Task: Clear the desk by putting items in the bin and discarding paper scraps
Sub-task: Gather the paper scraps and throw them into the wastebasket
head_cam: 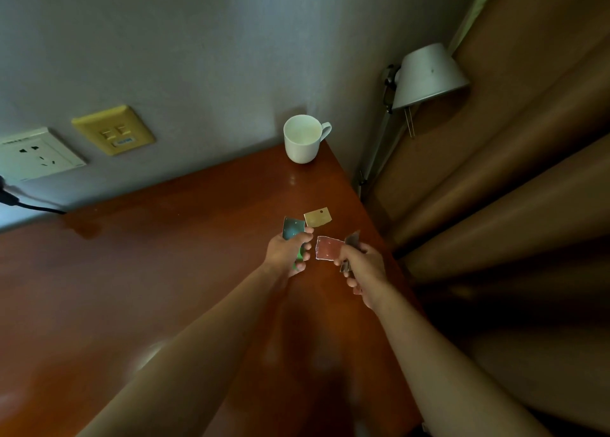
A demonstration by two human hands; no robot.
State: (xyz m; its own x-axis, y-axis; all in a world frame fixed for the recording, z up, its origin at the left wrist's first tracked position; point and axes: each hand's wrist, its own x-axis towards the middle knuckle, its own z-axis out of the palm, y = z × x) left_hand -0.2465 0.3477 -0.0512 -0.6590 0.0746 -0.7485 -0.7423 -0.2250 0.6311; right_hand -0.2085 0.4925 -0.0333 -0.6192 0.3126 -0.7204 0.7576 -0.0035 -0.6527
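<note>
Hands: left hand [286,252] grips teal scrap [292,230]; right hand [365,265] pinches grey scrap [352,238]; socket label [123,142] blurred.

Dim and muted, cool grey on the far plain wall [198,40], palest at far left. Soft sheen and smeared reflections on the glossy reddish-brown wooden desk [165,265]. Near-black shadow at near right among the brown curtain folds [495,212]. Fairly sharp at the small coloured paper scraps [317,217]; softly blurred at the near bare forearms [198,354]. Stretched and bowed toward the edges.
</note>
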